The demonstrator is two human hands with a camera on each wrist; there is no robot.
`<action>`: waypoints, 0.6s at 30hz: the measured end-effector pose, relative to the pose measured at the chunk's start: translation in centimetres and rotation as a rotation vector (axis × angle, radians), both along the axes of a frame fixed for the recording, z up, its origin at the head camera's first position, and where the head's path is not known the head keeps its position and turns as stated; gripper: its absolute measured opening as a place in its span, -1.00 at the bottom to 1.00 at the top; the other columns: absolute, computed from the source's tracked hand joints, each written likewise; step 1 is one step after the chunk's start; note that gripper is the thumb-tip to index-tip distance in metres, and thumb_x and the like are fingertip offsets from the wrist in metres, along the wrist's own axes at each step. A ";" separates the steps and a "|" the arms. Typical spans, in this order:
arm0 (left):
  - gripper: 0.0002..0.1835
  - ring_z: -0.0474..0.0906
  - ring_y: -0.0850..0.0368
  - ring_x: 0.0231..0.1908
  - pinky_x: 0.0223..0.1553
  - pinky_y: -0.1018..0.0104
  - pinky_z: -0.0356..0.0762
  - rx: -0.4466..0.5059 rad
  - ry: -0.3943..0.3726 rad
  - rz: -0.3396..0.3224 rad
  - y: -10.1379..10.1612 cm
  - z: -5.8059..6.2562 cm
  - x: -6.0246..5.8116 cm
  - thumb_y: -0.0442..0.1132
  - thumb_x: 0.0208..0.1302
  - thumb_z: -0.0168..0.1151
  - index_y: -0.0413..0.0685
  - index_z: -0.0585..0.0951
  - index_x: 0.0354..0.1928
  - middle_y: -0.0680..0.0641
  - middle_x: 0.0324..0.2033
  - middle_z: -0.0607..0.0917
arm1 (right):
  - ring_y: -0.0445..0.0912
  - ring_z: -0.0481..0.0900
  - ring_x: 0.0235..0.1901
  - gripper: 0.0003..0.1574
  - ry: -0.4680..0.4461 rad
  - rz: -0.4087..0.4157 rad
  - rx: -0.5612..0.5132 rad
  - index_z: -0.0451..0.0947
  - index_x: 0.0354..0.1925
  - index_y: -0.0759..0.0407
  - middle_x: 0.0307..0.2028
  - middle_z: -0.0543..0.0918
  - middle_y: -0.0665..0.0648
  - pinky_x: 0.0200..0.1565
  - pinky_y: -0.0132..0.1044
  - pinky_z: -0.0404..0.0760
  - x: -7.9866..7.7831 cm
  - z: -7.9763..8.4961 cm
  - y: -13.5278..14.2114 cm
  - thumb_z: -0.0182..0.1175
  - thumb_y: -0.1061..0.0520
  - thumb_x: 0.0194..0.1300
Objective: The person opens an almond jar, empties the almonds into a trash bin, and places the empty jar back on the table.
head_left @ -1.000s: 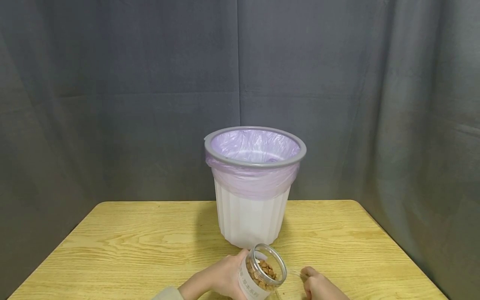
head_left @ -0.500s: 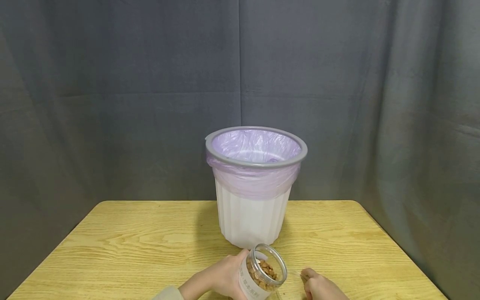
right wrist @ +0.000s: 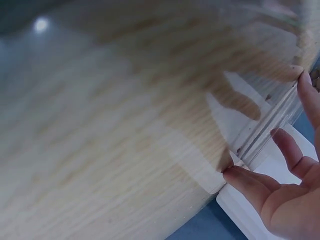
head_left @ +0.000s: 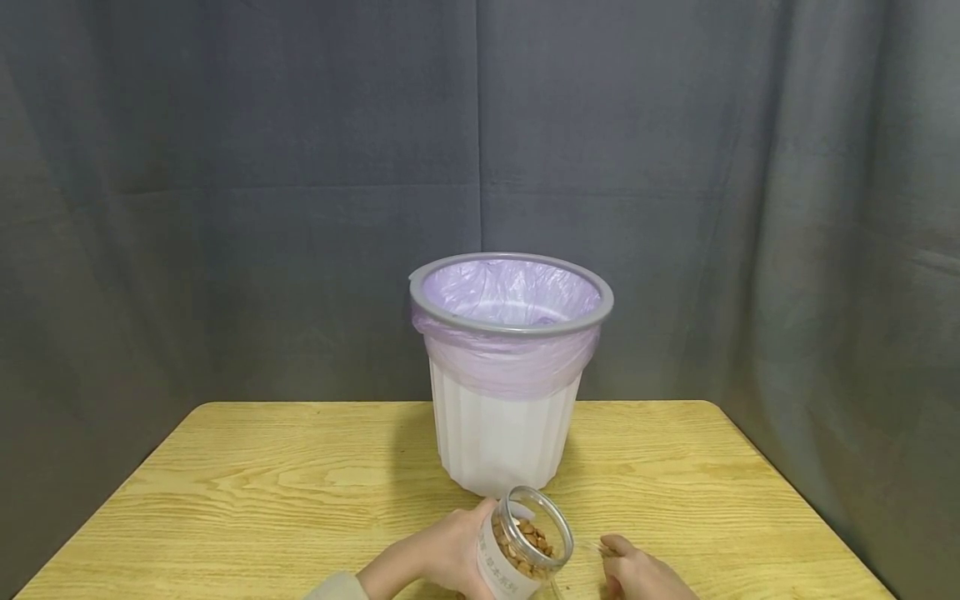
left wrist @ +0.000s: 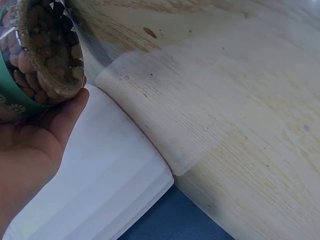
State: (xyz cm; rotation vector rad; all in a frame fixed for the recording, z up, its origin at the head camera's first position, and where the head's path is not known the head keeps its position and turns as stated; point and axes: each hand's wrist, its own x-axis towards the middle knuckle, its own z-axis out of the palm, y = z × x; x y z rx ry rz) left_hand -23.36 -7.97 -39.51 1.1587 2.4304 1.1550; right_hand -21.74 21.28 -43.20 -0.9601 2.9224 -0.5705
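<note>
The uncapped jar (head_left: 512, 558) of nuts (head_left: 534, 540) is held over the near side of the desk (head_left: 300, 483), its mouth leaning rightward. Tipping it further, or a loosening grip on the smooth side, could scatter nuts on the wood. The left hand (head_left: 453, 550) curls round the jar, forearm slanting in from below. The right hand (head_left: 643, 573) pinches a clear plastic piece (right wrist: 260, 137) by its edge with spread fingertips; so slight a hold might slip. The plastic's full shape is unclear. Behind the jar stands a lined bin (head_left: 502, 442).
</note>
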 end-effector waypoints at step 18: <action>-0.12 0.50 0.43 -0.28 -0.17 0.47 0.45 0.043 -0.060 0.016 -0.2 -0.3 0.0 -0.23 -0.31 0.56 -0.04 0.27 0.14 0.25 -0.24 0.57 | 0.08 0.59 -0.34 -0.34 0.003 0.003 0.018 0.49 -0.27 0.16 -0.01 0.44 0.42 -0.44 -0.22 0.57 0.1 0.6 0.0 0.29 -0.35 -0.05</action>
